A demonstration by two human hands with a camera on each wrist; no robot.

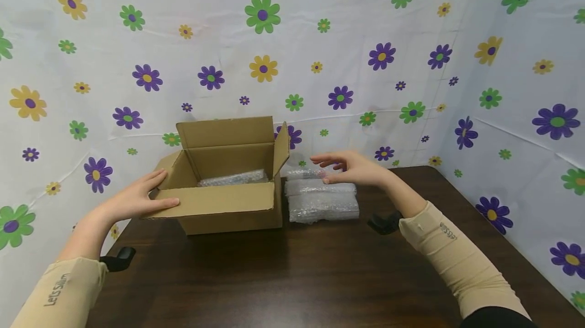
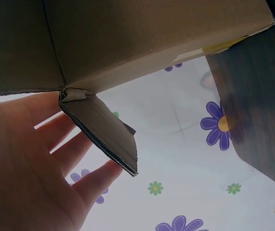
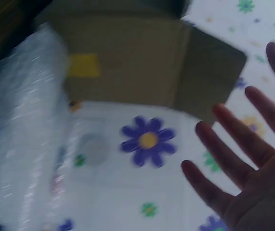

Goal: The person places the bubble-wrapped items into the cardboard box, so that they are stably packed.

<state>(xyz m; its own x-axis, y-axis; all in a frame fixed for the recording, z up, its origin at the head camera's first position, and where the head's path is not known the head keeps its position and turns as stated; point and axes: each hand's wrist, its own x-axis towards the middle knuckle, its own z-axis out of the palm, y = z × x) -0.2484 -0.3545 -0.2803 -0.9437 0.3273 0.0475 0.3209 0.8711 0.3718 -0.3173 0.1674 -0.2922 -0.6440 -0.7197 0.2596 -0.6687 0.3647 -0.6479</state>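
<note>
An open cardboard box (image 1: 230, 222) stands on the table with its flaps spread. My left hand (image 1: 130, 197) rests at its left corner, the thumb lying on the front flap (image 1: 224, 201) and the fingers reaching onto the left flap (image 2: 103, 127). Inside the box lies a bubble-wrapped item (image 1: 235, 178), partly hidden by the front flap. Right of the box sit several bubble-wrapped items (image 1: 322, 203) close together; what they contain cannot be made out. My right hand (image 1: 349, 168) hovers over their back part, fingers extended and spread, holding nothing.
The dark wooden table (image 1: 320, 277) stretches in front of the box and off to the right. A flower-printed sheet (image 1: 292, 54) hangs right behind the box, and another side of it (image 1: 525, 130) borders the table's right edge.
</note>
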